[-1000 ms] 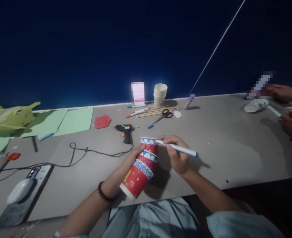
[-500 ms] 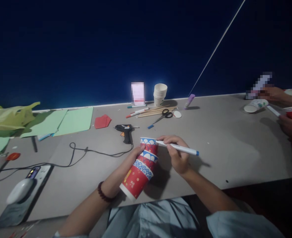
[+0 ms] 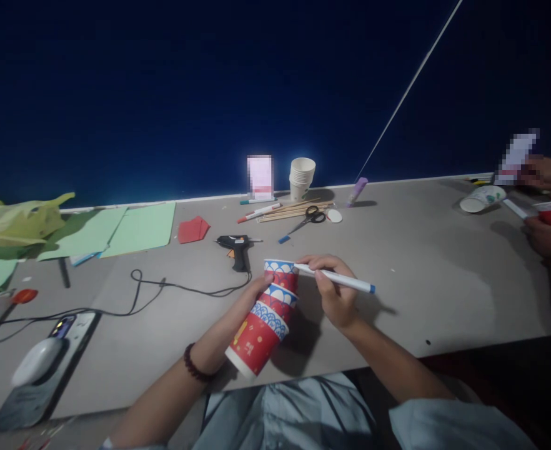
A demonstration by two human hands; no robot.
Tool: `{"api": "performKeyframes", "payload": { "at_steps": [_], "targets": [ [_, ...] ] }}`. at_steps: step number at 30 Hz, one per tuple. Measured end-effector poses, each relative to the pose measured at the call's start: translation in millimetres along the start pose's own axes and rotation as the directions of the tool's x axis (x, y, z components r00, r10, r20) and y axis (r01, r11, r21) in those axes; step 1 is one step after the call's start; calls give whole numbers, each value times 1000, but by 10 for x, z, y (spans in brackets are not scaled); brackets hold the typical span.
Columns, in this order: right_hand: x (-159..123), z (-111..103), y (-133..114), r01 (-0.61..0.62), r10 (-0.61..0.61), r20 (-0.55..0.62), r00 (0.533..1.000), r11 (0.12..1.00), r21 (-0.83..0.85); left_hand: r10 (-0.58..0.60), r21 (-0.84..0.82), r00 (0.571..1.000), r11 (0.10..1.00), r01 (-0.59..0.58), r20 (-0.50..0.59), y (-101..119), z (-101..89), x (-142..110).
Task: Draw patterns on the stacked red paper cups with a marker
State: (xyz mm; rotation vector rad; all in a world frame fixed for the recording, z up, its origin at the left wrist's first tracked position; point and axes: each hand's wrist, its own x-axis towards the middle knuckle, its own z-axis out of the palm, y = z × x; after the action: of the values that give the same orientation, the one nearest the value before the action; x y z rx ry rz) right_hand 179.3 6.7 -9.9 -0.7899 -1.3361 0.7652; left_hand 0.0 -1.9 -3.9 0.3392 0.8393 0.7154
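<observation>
A tilted stack of red paper cups (image 3: 260,337) with blue-and-white patterned rims is held in my left hand (image 3: 258,291), whose fingers wrap round its far side and are partly hidden. The stack hangs over the front of the table, base toward me. My right hand (image 3: 338,294) grips a white marker (image 3: 345,280) with a blue back end. Its tip meets, or nearly meets, the rim of the top cup; I cannot tell whether it touches. Just beyond my left hand a black glue gun (image 3: 238,250) lies on the table.
Scissors (image 3: 310,217), wooden sticks (image 3: 289,211), white paper cups (image 3: 301,178), a purple glue stick (image 3: 357,192) and a lit phone (image 3: 260,177) stand or lie behind. Red paper (image 3: 193,230), green sheets (image 3: 139,230) and a cable (image 3: 186,289) are leftward. A co-worker's hands (image 3: 545,237) are far right.
At the far right, the co-worker's hand and phone have shifted right and turned more upright. My hands, the cups and the marker look almost unmoved.
</observation>
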Motion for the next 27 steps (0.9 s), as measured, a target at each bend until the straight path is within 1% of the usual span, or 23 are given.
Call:
{"api": "performKeyframes", "payload": {
  "at_steps": [4,5,10,13,16,20,27],
  "targets": [
    [1,-15,9,9,-10,31,999,999,41,3,-13,1000,1000,-3,-29,-21,-51,55],
    [0,-17,11,8,-9,32,999,999,42,-9,-19,1000,1000,8,-22,-27,-62,67],
    [-4,-1,9,-1,1,3,1000,1000,17,5,-32,1000,999,-4,20,-43,-82,73],
    [1,14,2,-1,1,-19,1000,1000,17,30,-20,999,999,-29,17,-45,-72,58],
    [10,18,-6,6,-5,-22,1000,1000,23,30,-17,999,999,-30,11,-46,-69,56],
    [13,1,-6,0,0,1,1000,1000,17,17,-20,1000,1000,-17,16,-37,-74,69],
    [-11,-18,32,-3,1,27,1000,996,88,14,-22,1000,1000,-13,13,-37,-77,74]
  ]
}}
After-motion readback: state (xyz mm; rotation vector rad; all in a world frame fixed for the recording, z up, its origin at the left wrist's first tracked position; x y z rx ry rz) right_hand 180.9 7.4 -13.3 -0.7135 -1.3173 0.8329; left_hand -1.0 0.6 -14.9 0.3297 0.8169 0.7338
